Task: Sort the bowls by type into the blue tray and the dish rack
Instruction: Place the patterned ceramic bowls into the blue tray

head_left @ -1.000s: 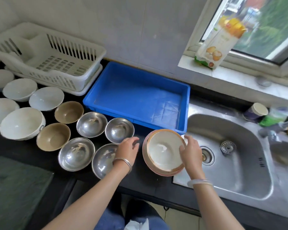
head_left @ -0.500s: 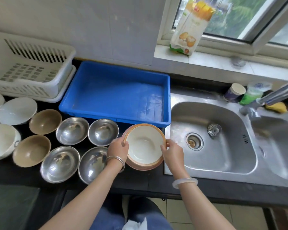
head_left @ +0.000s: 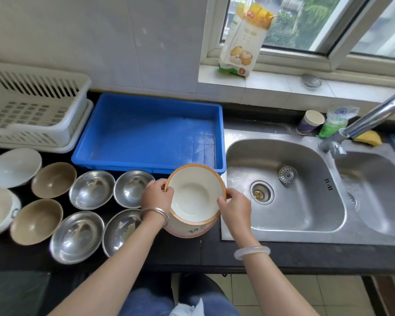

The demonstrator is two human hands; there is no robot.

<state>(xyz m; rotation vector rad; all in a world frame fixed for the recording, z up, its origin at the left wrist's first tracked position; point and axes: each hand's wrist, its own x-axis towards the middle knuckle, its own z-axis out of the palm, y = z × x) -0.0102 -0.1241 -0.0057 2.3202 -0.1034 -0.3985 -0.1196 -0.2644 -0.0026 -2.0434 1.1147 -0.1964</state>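
Room: blue tray [head_left: 146, 133] floor shows wall to wall, its near wall just behind the bowl. Sink [head_left: 283, 213] edge just right of it; steel bowls [head_left: 91, 189] crowd the left.
Bowl: cream bowl [head_left: 195, 195] sits between both hands at the worktop [head_left: 237, 254] front, tilted toward me. I can't tell if it's lifted.
Hands: left hand [head_left: 156, 195] curls its fingers on the left rim; right hand [head_left: 234, 205] pinches the right rim.
Materials: glazed round bowl, orange rim, floral outer wall. Slotted white plastic dish rack [head_left: 32, 106] far left; brown bowls [head_left: 53, 179] and white bowls [head_left: 13, 167] beside the steel ones.
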